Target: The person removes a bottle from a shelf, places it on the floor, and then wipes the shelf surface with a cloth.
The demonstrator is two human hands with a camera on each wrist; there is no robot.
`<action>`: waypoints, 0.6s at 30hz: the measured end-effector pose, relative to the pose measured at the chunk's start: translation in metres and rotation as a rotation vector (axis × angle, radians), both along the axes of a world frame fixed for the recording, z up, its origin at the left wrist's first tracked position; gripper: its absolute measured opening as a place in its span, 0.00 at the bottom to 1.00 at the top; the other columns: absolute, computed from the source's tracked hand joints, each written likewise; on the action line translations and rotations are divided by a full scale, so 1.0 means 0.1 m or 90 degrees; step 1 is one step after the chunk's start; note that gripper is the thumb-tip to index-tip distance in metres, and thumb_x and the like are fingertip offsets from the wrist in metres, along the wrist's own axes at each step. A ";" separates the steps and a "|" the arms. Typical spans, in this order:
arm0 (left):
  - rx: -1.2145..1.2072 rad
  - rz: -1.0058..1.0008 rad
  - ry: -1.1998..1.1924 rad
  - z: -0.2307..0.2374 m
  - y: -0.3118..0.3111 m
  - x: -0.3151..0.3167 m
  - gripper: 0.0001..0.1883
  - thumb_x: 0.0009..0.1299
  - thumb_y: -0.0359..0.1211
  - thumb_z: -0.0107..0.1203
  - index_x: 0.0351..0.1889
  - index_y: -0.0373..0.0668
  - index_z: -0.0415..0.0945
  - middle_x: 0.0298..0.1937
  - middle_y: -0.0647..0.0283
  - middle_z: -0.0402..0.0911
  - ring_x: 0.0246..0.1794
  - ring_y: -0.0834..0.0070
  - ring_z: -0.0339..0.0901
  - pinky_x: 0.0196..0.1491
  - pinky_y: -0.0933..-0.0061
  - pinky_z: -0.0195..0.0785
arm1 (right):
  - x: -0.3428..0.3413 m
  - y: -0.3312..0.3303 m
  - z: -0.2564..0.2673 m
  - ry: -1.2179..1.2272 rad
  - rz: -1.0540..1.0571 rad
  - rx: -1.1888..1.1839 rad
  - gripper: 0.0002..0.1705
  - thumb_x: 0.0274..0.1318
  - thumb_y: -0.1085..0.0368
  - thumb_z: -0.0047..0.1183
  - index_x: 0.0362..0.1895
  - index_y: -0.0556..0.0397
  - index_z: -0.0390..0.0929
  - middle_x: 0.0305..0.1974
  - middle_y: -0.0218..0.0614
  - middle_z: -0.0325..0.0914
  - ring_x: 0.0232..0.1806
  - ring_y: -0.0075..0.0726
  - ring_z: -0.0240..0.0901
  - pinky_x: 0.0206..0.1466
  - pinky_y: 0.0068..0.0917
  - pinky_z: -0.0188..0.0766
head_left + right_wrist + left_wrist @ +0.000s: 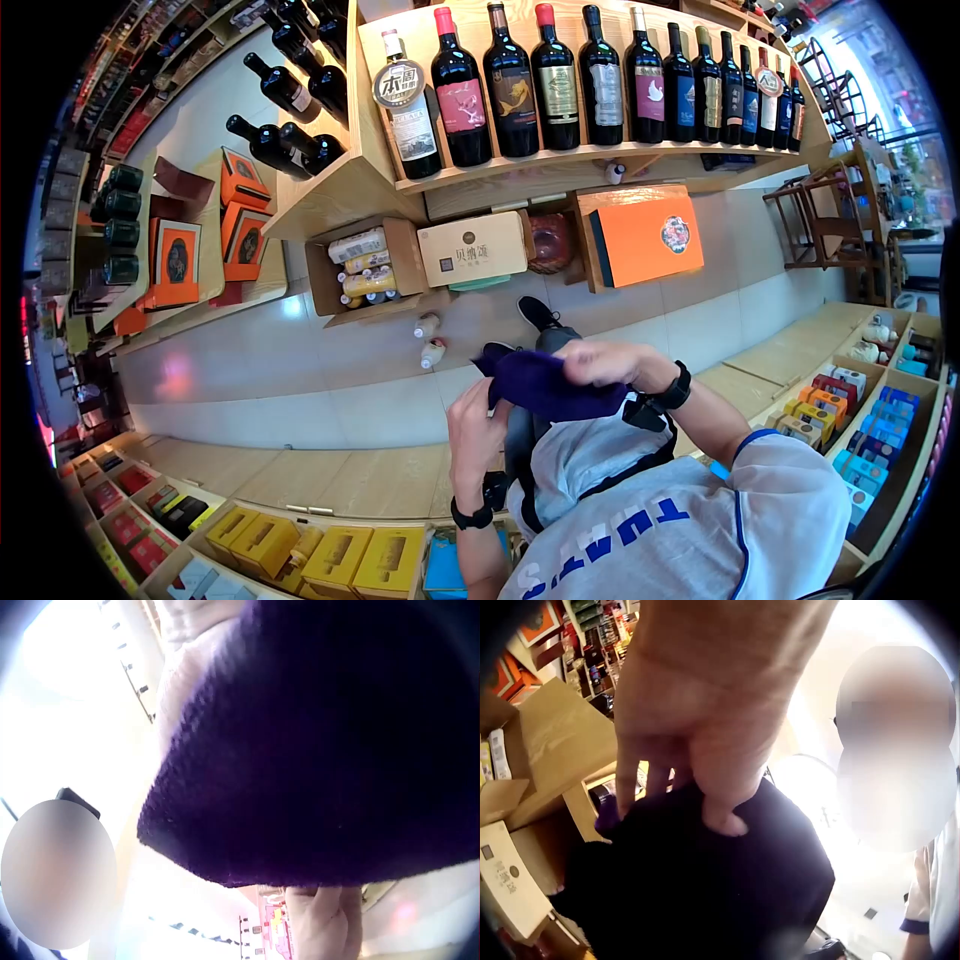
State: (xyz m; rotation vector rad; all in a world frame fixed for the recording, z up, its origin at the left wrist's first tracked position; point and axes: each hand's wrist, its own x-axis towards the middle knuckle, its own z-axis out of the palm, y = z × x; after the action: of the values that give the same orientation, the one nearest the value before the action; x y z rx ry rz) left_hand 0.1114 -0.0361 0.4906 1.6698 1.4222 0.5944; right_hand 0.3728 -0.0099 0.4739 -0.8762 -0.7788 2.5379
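Currently, the left hand [475, 430] pinches the cloth [538, 385] between its fingers, just in front of the shirt [690, 505]. The right hand [608, 362] touches it too, but blur hides its fingers' grip.

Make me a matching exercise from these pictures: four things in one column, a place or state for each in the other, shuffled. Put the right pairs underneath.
Things
1. purple cloth
2. row of wine bottles
3. two small white bottles
4. large yellow boxes

Places or states
A. on the floor
B. in a wooden compartment near the bottom edge of the head view
C. pinched by the left hand
D. upright on the wooden shelf

Right pairs
1-C; 2-D; 3-A; 4-B
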 end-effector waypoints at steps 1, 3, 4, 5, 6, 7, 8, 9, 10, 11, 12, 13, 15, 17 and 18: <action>-0.003 -0.002 -0.004 0.08 0.00 -0.01 0.11 0.60 0.21 0.67 0.40 0.34 0.81 0.36 0.50 0.85 0.37 0.55 0.84 0.42 0.60 0.76 | 0.06 -0.03 -0.09 0.021 -0.064 -0.156 0.35 0.74 0.38 0.46 0.57 0.61 0.79 0.43 0.29 0.83 0.39 0.20 0.76 0.38 0.22 0.76; -0.054 0.060 -0.149 0.20 -0.03 -0.04 0.11 0.62 0.23 0.68 0.42 0.34 0.80 0.32 0.52 0.83 0.29 0.56 0.81 0.36 0.65 0.73 | 0.04 0.03 -0.07 0.087 -0.205 -0.386 0.38 0.72 0.34 0.44 0.56 0.60 0.79 0.42 0.36 0.87 0.38 0.24 0.85 0.33 0.25 0.84; 0.021 0.073 -0.179 0.21 -0.01 0.02 0.09 0.65 0.24 0.67 0.41 0.34 0.80 0.30 0.53 0.82 0.26 0.58 0.79 0.34 0.69 0.71 | -0.07 0.05 -0.09 -0.046 -0.267 -0.481 0.33 0.75 0.40 0.44 0.54 0.61 0.78 0.40 0.41 0.87 0.33 0.28 0.87 0.36 0.26 0.88; 0.019 0.078 -0.180 0.22 0.00 0.06 0.09 0.65 0.24 0.67 0.41 0.34 0.80 0.30 0.53 0.82 0.26 0.58 0.79 0.34 0.69 0.71 | -0.06 -0.02 -0.27 -0.049 -0.263 -0.482 0.33 0.75 0.40 0.44 0.54 0.61 0.78 0.40 0.41 0.87 0.33 0.28 0.87 0.36 0.26 0.88; 0.004 0.095 -0.197 0.24 0.03 0.08 0.09 0.65 0.25 0.67 0.42 0.34 0.80 0.31 0.52 0.83 0.27 0.58 0.80 0.34 0.68 0.72 | -0.05 -0.12 -0.55 0.011 -0.254 -0.514 0.29 0.75 0.45 0.47 0.55 0.60 0.78 0.39 0.40 0.87 0.33 0.26 0.87 0.34 0.24 0.87; -0.010 0.113 -0.214 0.25 0.05 0.12 0.09 0.66 0.25 0.67 0.43 0.34 0.80 0.32 0.51 0.84 0.28 0.57 0.81 0.35 0.67 0.73 | -0.03 -0.19 -0.70 0.071 -0.246 -0.545 0.24 0.76 0.50 0.49 0.55 0.60 0.78 0.38 0.39 0.87 0.33 0.24 0.86 0.32 0.21 0.86; -0.010 0.114 -0.213 0.25 0.11 0.17 0.09 0.66 0.25 0.67 0.43 0.34 0.80 0.32 0.51 0.84 0.28 0.57 0.81 0.35 0.67 0.73 | -0.11 -0.18 -0.68 0.101 -0.130 -0.494 0.16 0.74 0.61 0.52 0.56 0.59 0.77 0.41 0.36 0.86 0.34 0.21 0.85 0.30 0.14 0.82; 0.024 0.108 -0.208 0.24 0.18 0.23 0.09 0.69 0.27 0.65 0.42 0.33 0.79 0.30 0.54 0.82 0.26 0.63 0.76 0.34 0.69 0.70 | -0.09 -0.23 -0.70 0.130 -0.085 -0.422 0.15 0.73 0.65 0.53 0.58 0.59 0.77 0.44 0.33 0.84 0.36 0.18 0.83 0.32 0.13 0.81; 0.055 0.102 -0.201 0.23 0.24 0.28 0.09 0.72 0.30 0.64 0.41 0.32 0.78 0.27 0.56 0.80 0.24 0.69 0.72 0.33 0.70 0.67 | -0.06 -0.28 -0.72 0.158 -0.047 -0.347 0.16 0.71 0.69 0.54 0.59 0.59 0.76 0.47 0.31 0.82 0.38 0.15 0.81 0.34 0.13 0.80; 0.055 0.103 -0.200 0.21 0.31 0.31 0.09 0.72 0.30 0.64 0.41 0.32 0.78 0.27 0.56 0.80 0.24 0.69 0.72 0.33 0.70 0.67 | 0.04 -0.32 -0.82 0.157 -0.038 -0.339 0.17 0.70 0.70 0.54 0.60 0.59 0.75 0.48 0.31 0.82 0.38 0.16 0.80 0.35 0.14 0.80; 0.063 0.127 -0.167 0.17 0.39 0.32 0.09 0.71 0.30 0.64 0.40 0.32 0.79 0.27 0.56 0.80 0.23 0.70 0.72 0.33 0.70 0.66 | 0.14 -0.35 -0.94 0.156 -0.028 -0.332 0.18 0.70 0.71 0.54 0.61 0.59 0.75 0.50 0.31 0.81 0.39 0.16 0.79 0.36 0.16 0.80; 0.069 0.149 -0.133 0.13 0.45 0.32 0.10 0.71 0.30 0.65 0.38 0.31 0.79 0.26 0.56 0.80 0.23 0.71 0.71 0.33 0.71 0.66 | 0.33 -0.48 -1.28 0.091 0.008 -0.361 0.20 0.69 0.71 0.55 0.63 0.59 0.74 0.52 0.31 0.80 0.42 0.18 0.79 0.41 0.19 0.79; 0.033 0.148 -0.114 0.00 0.54 0.28 0.10 0.70 0.31 0.66 0.36 0.32 0.80 0.25 0.56 0.79 0.24 0.70 0.72 0.33 0.72 0.66 | 0.54 -0.56 -1.56 0.026 0.027 -0.393 0.20 0.69 0.70 0.56 0.63 0.60 0.74 0.53 0.32 0.80 0.44 0.19 0.78 0.43 0.20 0.78; -0.052 0.102 -0.061 -0.16 0.53 0.21 0.09 0.68 0.29 0.67 0.38 0.33 0.81 0.31 0.51 0.84 0.29 0.58 0.82 0.37 0.68 0.74 | 0.60 -0.60 -1.65 0.013 0.015 -0.379 0.21 0.69 0.70 0.56 0.63 0.60 0.73 0.54 0.33 0.80 0.46 0.20 0.78 0.45 0.21 0.78; -0.063 0.099 -0.063 -0.21 0.53 0.22 0.09 0.68 0.29 0.67 0.38 0.33 0.81 0.31 0.51 0.84 0.29 0.58 0.82 0.37 0.68 0.74 | 0.62 -0.60 -1.65 0.009 0.006 -0.371 0.21 0.68 0.69 0.56 0.64 0.60 0.73 0.54 0.33 0.79 0.47 0.21 0.77 0.46 0.21 0.77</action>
State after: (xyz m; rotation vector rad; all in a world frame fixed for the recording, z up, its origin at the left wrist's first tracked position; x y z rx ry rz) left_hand 0.1332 0.0164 0.4700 1.4421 1.4943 0.6725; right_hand 0.4345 -0.0694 0.3092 -1.0144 -0.0185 2.8174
